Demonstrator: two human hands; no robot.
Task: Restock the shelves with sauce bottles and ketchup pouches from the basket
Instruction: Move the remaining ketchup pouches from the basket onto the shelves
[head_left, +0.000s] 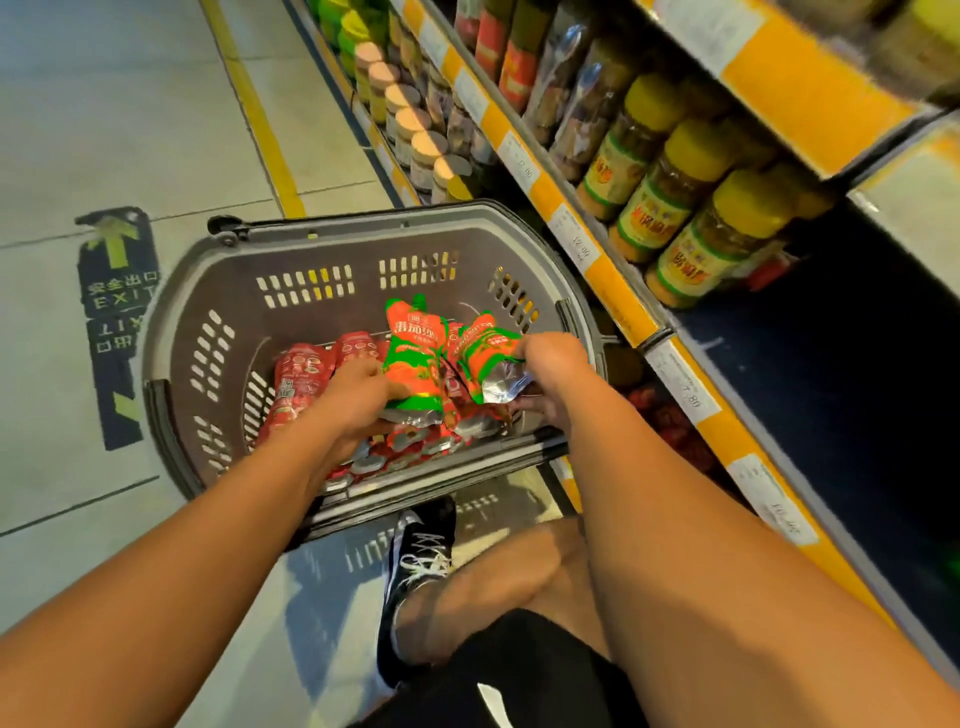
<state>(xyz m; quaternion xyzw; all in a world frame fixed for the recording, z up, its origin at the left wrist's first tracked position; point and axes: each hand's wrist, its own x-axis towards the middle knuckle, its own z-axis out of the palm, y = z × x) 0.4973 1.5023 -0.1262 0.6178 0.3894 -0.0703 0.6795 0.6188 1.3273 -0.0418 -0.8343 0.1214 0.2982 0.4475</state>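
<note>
A grey plastic basket (291, 249) stands on the floor beside the shelves, holding several red ketchup pouches (301, 374). My left hand (358, 395) grips a red-and-green ketchup pouch (415, 353) near its bottom, holding it upright inside the basket. My right hand (550, 369) grips a second red-and-green pouch (483, 348) by its silver bottom end, tilted to the left. Both hands are inside the basket, close together. More pouches lie beneath them, partly hidden.
Shelves with yellow price strips (587, 244) run along the right, holding yellow-lidded jars (696, 208) and bottles. A dark lower shelf bay (831, 395) opens to the right of the basket. My knee and black shoe (421, 561) are behind the basket. A floor exit sticker (117, 312) lies left.
</note>
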